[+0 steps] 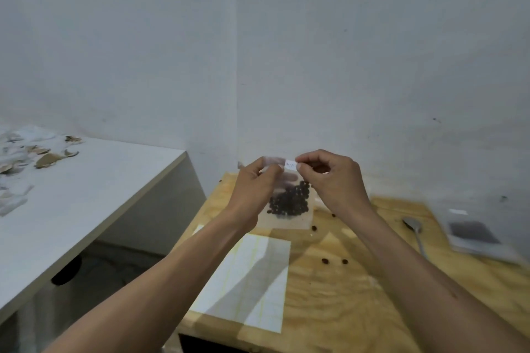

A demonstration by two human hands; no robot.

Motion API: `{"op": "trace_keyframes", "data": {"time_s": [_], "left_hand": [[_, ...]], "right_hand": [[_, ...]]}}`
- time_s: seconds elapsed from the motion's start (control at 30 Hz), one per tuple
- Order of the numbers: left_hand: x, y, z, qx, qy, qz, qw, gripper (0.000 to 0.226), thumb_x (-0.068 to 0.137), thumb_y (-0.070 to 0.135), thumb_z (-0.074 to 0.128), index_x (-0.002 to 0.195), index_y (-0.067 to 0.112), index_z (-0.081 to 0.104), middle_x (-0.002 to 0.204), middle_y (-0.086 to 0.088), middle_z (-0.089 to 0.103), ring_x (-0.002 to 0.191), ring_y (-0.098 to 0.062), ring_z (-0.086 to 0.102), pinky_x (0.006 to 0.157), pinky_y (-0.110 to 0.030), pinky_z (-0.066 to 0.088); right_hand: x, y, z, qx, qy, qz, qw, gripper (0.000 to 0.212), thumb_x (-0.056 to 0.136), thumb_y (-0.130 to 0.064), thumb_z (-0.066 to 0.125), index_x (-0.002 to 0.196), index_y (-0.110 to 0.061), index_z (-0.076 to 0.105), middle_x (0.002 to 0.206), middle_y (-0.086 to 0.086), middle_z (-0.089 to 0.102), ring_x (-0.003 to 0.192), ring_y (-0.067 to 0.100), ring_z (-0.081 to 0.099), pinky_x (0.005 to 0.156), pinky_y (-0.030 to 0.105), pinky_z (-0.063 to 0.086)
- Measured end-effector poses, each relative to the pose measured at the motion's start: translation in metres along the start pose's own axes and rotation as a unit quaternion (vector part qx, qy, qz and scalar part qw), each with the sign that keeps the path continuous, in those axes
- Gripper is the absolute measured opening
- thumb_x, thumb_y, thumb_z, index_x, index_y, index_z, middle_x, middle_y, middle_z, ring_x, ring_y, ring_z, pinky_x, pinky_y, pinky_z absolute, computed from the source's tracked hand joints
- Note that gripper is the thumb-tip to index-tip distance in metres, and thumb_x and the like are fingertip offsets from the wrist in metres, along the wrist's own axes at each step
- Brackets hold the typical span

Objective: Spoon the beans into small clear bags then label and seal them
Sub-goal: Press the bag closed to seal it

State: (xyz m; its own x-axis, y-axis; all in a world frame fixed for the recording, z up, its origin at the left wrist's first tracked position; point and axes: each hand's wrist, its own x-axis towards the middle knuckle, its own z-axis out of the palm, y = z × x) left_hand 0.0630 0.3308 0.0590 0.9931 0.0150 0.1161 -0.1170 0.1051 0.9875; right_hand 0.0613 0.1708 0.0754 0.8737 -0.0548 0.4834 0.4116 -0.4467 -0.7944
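I see a clear plastic bag [286, 209], a white paper label [290, 165], a grainy plywood table [344, 295], and a matt grey metal spoon [414, 228] at three o'clock.

Bare plywood tabletop [329, 295] lies between the white paper sheet [252, 281] and grey metal spoon [414, 228]; loose dark beans [334, 261] dot it.

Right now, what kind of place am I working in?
Probably a makeshift home or workshop packing corner, not a kitchen: a bare plywood table against plain painted walls, a white side table strewn with paper scraps, and loose beans beside a spoon.
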Motion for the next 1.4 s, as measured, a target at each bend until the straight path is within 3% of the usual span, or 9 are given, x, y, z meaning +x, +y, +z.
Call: {"op": "trace_keyframes", "data": {"time_s": [0.1,0.23,0.5,0.6,0.7,0.87,1.2,1.33,1.4], "left_hand": [[0.001,0.001,0.013,-0.001,-0.007,-0.002,1.0,0.02,0.099,0.018,0.056,0.107,0.008,0.071,0.094,-0.01,0.08,0.094,-0.022,0.077,0.089,-0.042,0.06],[-0.003,0.005,0.029,0.0,-0.021,-0.004,1.0,0.019,0.098,0.027,0.063,0.101,0.01,0.07,0.089,-0.003,0.08,0.09,-0.015,0.077,0.084,-0.033,0.059],[-0.004,0.009,0.052,0.009,-0.02,0.013,1.0,0.018,0.098,0.023,0.069,0.107,0.007,0.07,0.09,-0.006,0.08,0.087,-0.018,0.077,0.069,-0.022,0.057],[-0.004,0.01,0.056,-0.004,-0.02,0.006,1.0,0.019,0.097,0.023,0.069,0.107,0.007,0.07,0.091,-0.006,0.08,0.084,-0.019,0.077,0.065,-0.019,0.057],[-0.005,0.009,0.057,-0.013,-0.03,-0.002,0.999,0.018,0.097,0.023,0.07,0.106,0.008,0.072,0.093,-0.006,0.08,0.088,-0.022,0.077,0.074,-0.026,0.06],[-0.003,0.006,0.062,-0.015,-0.036,-0.01,0.999,0.017,0.095,0.022,0.073,0.101,0.006,0.073,0.092,-0.009,0.078,0.083,-0.018,0.073,0.083,-0.036,0.063],[-0.003,-0.003,0.085,0.005,-0.001,0.001,1.0,0.018,0.093,0.016,0.073,0.083,0.002,0.077,0.077,-0.006,0.075,0.076,-0.013,0.069,0.08,-0.023,0.049],[0.001,-0.005,0.105,-0.02,0.022,-0.019,0.999,0.019,0.093,0.018,0.073,0.075,0.011,0.072,0.073,0.004,0.073,0.084,-0.012,0.069,0.085,-0.026,0.049],[0.012,-0.008,0.118,-0.033,0.026,-0.045,0.998,0.017,0.094,0.024,0.073,0.08,0.014,0.07,0.088,-0.001,0.076,0.098,-0.021,0.07,0.093,-0.036,0.053]], "right_hand": [[-0.004,0.004,-0.011,-0.016,0.014,-0.009,1.0,0.01,0.09,-0.014,0.075,0.095,-0.02,0.081,0.082,-0.012,0.076,0.074,0.003,0.068,0.067,0.008,0.051],[-0.008,0.01,-0.02,-0.018,0.042,-0.009,0.999,0.008,0.09,-0.016,0.075,0.095,-0.021,0.08,0.083,-0.015,0.076,0.075,0.002,0.069,0.068,0.008,0.05],[-0.01,0.02,-0.035,-0.091,0.099,-0.039,0.99,0.01,0.091,-0.03,0.074,0.1,-0.029,0.077,0.093,-0.018,0.071,0.08,0.002,0.068,0.076,0.035,0.059],[-0.012,0.024,-0.039,-0.098,0.129,-0.009,0.987,0.038,0.087,-0.041,0.078,0.121,-0.03,0.065,0.112,-0.014,0.058,0.093,0.003,0.061,0.077,0.027,0.055],[-0.012,0.024,-0.045,0.009,0.114,0.085,0.99,0.058,0.082,-0.045,0.082,0.13,-0.028,0.053,0.114,-0.015,0.056,0.101,0.0,0.058,0.078,0.017,0.048],[-0.011,0.03,-0.051,0.156,0.058,0.123,0.978,0.021,0.083,-0.034,0.083,0.096,-0.019,0.077,0.09,-0.01,0.078,0.09,0.005,0.072,0.082,0.018,0.055],[-0.016,0.046,-0.046,0.124,0.125,0.095,0.98,0.009,0.09,-0.028,0.078,0.091,-0.023,0.07,0.094,-0.007,0.075,0.094,0.01,0.07,0.085,0.029,0.057],[-0.017,0.055,-0.067,0.107,0.054,0.145,0.982,0.042,0.091,-0.045,0.073,0.124,-0.022,0.061,0.116,-0.008,0.068,0.106,0.01,0.066,0.095,0.032,0.055],[-0.02,0.063,-0.087,0.106,-0.017,0.188,0.976,0.053,0.088,-0.044,0.077,0.13,-0.02,0.055,0.118,-0.004,0.068,0.101,0.01,0.07,0.084,0.023,0.056]]}}
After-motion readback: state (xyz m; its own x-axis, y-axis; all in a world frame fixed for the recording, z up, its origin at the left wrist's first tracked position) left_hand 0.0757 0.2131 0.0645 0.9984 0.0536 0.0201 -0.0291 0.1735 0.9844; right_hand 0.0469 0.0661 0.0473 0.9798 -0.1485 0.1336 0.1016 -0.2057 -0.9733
